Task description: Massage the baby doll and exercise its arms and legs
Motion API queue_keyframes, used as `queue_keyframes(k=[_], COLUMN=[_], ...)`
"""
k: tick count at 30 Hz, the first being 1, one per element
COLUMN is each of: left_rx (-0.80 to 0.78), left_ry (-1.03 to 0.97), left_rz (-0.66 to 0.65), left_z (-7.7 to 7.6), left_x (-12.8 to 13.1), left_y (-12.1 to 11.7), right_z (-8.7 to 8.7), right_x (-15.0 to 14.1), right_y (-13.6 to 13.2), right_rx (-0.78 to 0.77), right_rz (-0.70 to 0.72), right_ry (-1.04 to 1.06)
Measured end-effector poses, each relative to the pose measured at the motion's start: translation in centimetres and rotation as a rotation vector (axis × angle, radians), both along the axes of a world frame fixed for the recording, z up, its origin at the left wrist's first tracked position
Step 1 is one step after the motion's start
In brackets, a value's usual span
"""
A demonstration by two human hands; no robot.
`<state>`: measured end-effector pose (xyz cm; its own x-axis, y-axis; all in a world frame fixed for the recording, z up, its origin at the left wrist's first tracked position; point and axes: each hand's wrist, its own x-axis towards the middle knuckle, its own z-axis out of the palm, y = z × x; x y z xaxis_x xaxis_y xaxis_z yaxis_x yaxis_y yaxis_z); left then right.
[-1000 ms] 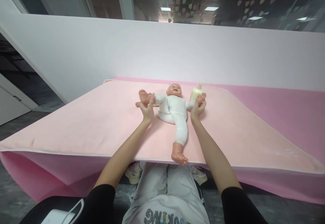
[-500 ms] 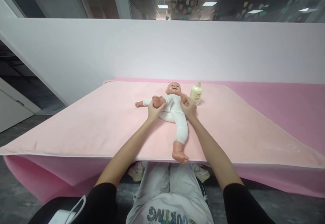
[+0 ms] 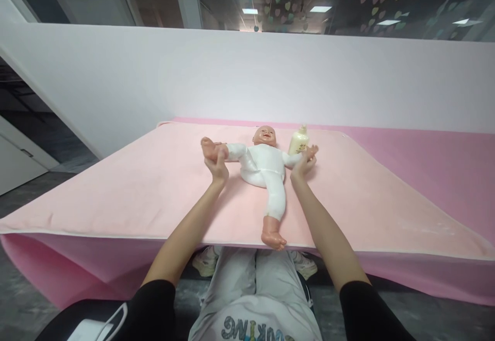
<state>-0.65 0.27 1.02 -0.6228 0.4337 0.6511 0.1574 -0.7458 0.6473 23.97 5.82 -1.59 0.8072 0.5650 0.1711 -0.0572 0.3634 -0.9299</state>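
Baby doll (image 3: 266, 160) in a white suit lies on its back at the centre of the frame, on a pale pink cover (image 3: 135, 191). Nearest, at the bottom, are the person's light trousers (image 3: 234, 274), with black sleeves (image 3: 158, 300) to either side. Above them, one doll foot (image 3: 273, 235) reaches the cover's front edge, its leg straight. Farther up, left of centre, the left hand (image 3: 217, 167) is closed around the doll's other leg near the foot, spreading it sideways. Right of centre, the right hand (image 3: 304, 167) is clasped on the doll's arm near its hand. Just behind stands a cream pump bottle (image 3: 297, 141), upright; whether they touch, I cannot tell. Beyond, a white wall (image 3: 247, 78) rises to dark glass (image 3: 336, 14) across the top.
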Motion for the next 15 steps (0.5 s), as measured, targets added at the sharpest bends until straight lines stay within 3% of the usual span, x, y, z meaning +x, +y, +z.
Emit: queue_keyframes(k=[3,7,10,15], left_rx=[0.03,-0.028,-0.108,-0.254], left_ry=[-0.02,0.003,0.062,0.178], left_rz=[0.098,0.082,-0.047,-0.31], left_z=[0.9,0.8,-0.3,-2.2], left_x=[-1.1,-0.6,0.9,3.3], left_y=[-0.2,-0.4,-0.4,0.0], right_z=[-0.1,0.0,0.1,-0.1], right_x=[1.4,1.0,-0.8,-3.3], right_y=[0.5,0.2,-0.6,-1.6], right_rx=[-0.047,0.001,-0.013,0.099], right_rz=[-0.083,-0.087,0.017,0.376], right_ry=[0.188,0.103,-0.128,-0.773])
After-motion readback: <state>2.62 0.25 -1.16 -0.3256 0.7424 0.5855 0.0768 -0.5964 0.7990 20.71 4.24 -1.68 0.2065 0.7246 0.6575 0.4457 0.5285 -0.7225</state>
